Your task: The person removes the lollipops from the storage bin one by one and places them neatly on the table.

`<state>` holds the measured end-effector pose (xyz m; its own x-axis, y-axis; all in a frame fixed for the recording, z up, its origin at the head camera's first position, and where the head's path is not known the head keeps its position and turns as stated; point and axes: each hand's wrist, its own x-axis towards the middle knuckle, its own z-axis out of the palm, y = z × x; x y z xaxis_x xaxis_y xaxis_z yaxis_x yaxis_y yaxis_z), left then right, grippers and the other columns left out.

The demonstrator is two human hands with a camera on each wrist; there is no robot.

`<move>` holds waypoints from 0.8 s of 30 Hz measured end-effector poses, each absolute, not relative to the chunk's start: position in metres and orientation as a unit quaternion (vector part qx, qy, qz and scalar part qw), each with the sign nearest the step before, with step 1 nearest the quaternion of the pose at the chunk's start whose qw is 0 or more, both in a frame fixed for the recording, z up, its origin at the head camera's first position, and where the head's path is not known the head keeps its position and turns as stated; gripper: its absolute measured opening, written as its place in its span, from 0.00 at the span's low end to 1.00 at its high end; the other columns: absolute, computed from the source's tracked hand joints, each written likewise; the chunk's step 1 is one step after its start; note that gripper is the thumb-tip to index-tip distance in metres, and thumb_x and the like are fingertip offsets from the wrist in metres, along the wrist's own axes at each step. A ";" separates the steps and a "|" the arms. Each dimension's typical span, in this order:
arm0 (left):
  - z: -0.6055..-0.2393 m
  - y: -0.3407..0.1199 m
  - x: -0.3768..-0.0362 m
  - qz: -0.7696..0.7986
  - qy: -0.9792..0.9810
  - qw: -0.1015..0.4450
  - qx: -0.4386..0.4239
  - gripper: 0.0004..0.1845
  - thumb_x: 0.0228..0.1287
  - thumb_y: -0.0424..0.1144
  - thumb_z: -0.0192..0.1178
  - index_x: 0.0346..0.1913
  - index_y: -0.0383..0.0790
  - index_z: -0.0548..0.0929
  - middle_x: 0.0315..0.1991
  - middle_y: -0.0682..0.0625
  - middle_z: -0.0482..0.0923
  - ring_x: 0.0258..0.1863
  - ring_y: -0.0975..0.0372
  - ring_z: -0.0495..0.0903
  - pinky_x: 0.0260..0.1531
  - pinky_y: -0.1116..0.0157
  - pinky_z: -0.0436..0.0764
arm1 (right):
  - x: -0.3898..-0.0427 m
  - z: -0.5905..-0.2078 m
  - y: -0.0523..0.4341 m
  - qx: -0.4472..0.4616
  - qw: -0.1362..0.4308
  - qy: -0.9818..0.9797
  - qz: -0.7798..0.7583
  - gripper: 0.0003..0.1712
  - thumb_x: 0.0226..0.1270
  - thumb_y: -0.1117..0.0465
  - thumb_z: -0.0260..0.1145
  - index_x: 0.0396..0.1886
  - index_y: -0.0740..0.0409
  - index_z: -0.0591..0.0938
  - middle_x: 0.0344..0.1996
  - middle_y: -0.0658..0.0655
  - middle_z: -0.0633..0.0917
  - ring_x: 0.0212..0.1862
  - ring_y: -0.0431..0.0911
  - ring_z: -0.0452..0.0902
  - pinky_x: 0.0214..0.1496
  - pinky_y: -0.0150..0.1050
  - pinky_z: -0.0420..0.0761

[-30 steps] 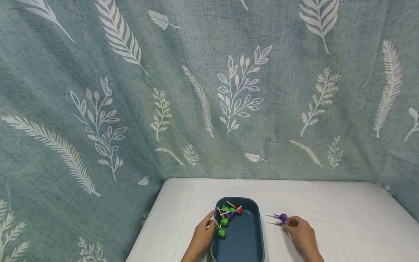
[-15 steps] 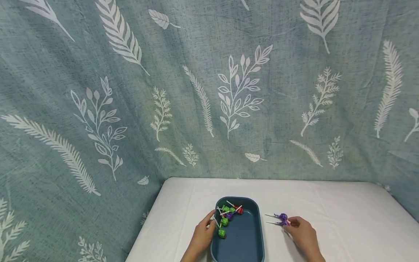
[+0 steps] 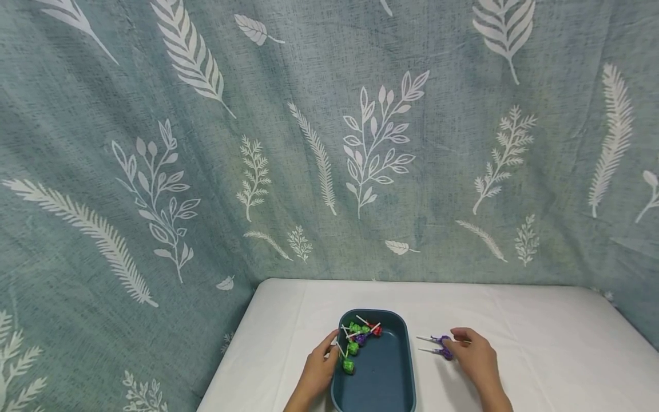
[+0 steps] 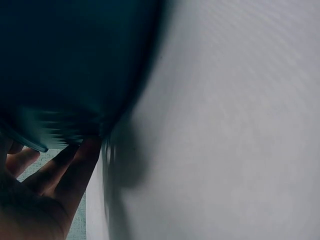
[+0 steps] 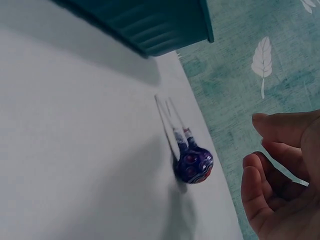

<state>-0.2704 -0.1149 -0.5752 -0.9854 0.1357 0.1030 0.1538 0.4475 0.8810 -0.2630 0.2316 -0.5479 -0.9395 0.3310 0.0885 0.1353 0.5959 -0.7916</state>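
A dark blue rectangular tray (image 3: 381,383) stands on the white-covered table. Its left side has several wrapped lollipops, with green (image 3: 348,366), red (image 3: 377,330) and purple (image 3: 361,339) wrappers and white sticks. At the tray's left wall, my left hand (image 3: 317,371) rests straight fingertips on the outside, seen also in the left wrist view. Two purple lollipops (image 5: 194,165) lie side by side on the table to the right of the tray, sticks toward it. Just beyond their heads is my right hand (image 3: 476,356), thumb and fingers loosely bent and apart from them in the right wrist view.
The white cloth (image 3: 556,343) covers the table, with its far edge against a green curtain (image 3: 437,171) printed with white leaves. The curtain also runs along the left side.
My right hand has let go of the purple lollipops and lifted its fingertips off them, slightly up and back. The lollipops stay put; my left hand and the tray have not moved.
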 end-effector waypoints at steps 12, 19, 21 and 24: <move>-0.575 -0.114 -0.270 -0.515 -0.853 0.010 -0.083 0.23 0.77 0.41 0.53 0.71 0.42 0.74 0.48 0.44 0.85 0.54 0.46 0.82 0.53 0.43 0.78 | -0.264 -0.526 0.214 -0.092 0.118 -0.885 0.441 0.25 0.64 0.56 0.72 0.54 0.70 0.81 0.51 0.71 0.84 0.54 0.65 0.81 0.55 0.59 0.78; -0.574 -0.114 -0.269 -0.515 -0.853 0.009 -0.083 0.23 0.76 0.41 0.53 0.71 0.42 0.74 0.48 0.44 0.85 0.53 0.47 0.82 0.53 0.43 0.78 | -0.266 -0.513 0.200 -0.069 0.128 -0.882 0.449 0.24 0.65 0.56 0.72 0.54 0.68 0.82 0.50 0.69 0.85 0.53 0.64 0.82 0.53 0.58 0.80; -0.574 -0.114 -0.269 -0.515 -0.853 0.008 -0.082 0.23 0.76 0.40 0.53 0.71 0.42 0.74 0.48 0.45 0.85 0.53 0.47 0.82 0.52 0.43 0.78 | -0.267 -0.511 0.197 -0.062 0.129 -0.879 0.455 0.23 0.65 0.56 0.72 0.54 0.68 0.83 0.49 0.68 0.85 0.53 0.63 0.82 0.52 0.58 0.80; -0.575 -0.114 -0.269 -0.513 -0.854 0.010 -0.083 0.23 0.76 0.40 0.53 0.71 0.42 0.74 0.47 0.45 0.85 0.52 0.47 0.82 0.52 0.43 0.78 | -0.268 -0.508 0.191 -0.054 0.128 -0.876 0.463 0.22 0.66 0.56 0.71 0.54 0.67 0.83 0.49 0.67 0.86 0.53 0.62 0.83 0.52 0.58 0.80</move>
<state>-0.2694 -0.1139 -0.5748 -0.9860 0.1323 0.1020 0.1521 0.4588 0.8754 -0.2683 0.1912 -0.5076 -0.9615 0.2125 0.1744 -0.0245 0.5658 -0.8242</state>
